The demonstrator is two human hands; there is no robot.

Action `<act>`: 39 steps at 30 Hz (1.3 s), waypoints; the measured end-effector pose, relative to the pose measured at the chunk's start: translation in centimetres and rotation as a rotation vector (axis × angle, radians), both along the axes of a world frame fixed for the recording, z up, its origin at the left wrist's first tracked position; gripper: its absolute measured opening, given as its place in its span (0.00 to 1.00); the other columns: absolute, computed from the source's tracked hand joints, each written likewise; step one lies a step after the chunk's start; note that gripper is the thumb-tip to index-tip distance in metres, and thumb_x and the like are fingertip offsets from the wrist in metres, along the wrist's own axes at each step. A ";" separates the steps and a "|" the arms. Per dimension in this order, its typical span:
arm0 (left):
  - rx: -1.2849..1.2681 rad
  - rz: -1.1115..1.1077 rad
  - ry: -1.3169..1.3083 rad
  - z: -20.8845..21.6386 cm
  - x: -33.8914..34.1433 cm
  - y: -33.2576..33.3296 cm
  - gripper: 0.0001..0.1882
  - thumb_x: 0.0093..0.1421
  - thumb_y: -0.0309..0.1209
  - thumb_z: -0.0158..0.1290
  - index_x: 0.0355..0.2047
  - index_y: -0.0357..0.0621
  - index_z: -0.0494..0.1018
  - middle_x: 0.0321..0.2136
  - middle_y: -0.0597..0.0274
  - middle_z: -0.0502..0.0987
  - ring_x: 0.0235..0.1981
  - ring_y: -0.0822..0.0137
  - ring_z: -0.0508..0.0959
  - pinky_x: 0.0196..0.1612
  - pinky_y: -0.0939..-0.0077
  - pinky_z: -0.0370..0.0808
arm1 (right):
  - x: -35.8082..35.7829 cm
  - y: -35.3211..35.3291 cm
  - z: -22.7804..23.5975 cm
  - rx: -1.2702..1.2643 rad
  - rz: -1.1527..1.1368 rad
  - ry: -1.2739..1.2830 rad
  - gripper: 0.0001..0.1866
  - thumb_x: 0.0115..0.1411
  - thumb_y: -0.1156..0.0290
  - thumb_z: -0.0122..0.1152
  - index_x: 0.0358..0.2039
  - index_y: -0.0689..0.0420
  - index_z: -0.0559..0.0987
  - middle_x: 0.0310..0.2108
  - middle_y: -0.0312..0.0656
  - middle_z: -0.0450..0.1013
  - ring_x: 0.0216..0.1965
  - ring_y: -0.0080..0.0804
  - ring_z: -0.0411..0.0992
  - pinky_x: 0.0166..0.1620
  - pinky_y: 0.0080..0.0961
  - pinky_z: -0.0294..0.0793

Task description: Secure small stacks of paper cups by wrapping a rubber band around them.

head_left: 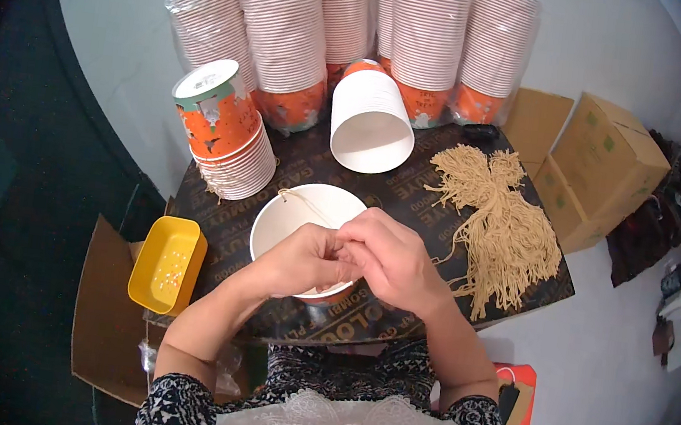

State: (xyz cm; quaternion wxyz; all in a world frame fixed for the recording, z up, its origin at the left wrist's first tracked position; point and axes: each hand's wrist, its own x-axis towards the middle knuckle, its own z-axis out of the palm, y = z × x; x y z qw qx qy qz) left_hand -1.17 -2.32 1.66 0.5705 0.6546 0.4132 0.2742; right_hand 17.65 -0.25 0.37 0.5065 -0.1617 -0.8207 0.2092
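A white-lined paper bucket (272,226) stands upright near the table's front edge, its opening facing up. Through the left side of its rim passes a thin tan cord (308,205), which crosses the opening toward my hands. My left hand (314,258) and my right hand (390,260) meet above the right part of the rim. Both have thumb and fingers pinched together, apparently on the cord; the fingertips and the cord's end are mostly hidden. Right of the bucket lies a large bundle of tan cords (505,240).
Nested orange buckets (215,131) stand at left; another bucket (371,124) lies on its side behind. Tall wrapped bucket stacks (281,29) line the wall. A yellow tray (168,264) with small white bits sits left. Cardboard boxes (607,159) stand right of the dark table (378,322).
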 end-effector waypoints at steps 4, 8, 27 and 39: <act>-0.078 0.003 -0.119 -0.2 -0.2 0.4 0.03 0.60 0.23 0.57 0.31 0.35 0.75 0.22 0.68 0.74 0.20 0.79 0.70 0.23 0.84 0.66 | 0.8 1.2 -0.5 -0.040 0.036 -0.057 0.11 0.50 0.85 0.59 0.34 0.61 0.74 0.32 0.46 0.70 0.30 0.40 0.72 0.34 0.29 0.73; -0.134 0.004 -0.159 -0.4 -0.4 0.7 0.03 0.60 0.20 0.56 0.30 0.34 0.72 0.22 0.63 0.75 0.20 0.77 0.71 0.23 0.84 0.67 | 2.4 1.2 -1.6 0.052 0.036 -0.129 0.11 0.46 0.83 0.60 0.33 0.61 0.74 0.34 0.46 0.69 0.35 0.42 0.71 0.39 0.31 0.72; -0.093 -0.005 -0.126 -0.7 0.1 0.8 0.04 0.59 0.20 0.55 0.30 0.36 0.71 0.25 0.61 0.76 0.24 0.75 0.74 0.28 0.82 0.70 | 0.9 -2.2 -3.8 0.040 -0.239 -0.036 0.08 0.50 0.82 0.61 0.31 0.60 0.72 0.37 0.47 0.69 0.39 0.47 0.67 0.42 0.39 0.70; -0.024 -0.062 -0.004 -0.7 0.4 0.8 0.04 0.58 0.18 0.55 0.30 0.37 0.70 0.26 0.65 0.75 0.29 0.76 0.74 0.33 0.82 0.71 | 1.4 -2.4 -4.3 0.104 -0.304 -0.012 0.06 0.50 0.81 0.62 0.30 0.61 0.75 0.37 0.44 0.69 0.39 0.45 0.67 0.42 0.37 0.69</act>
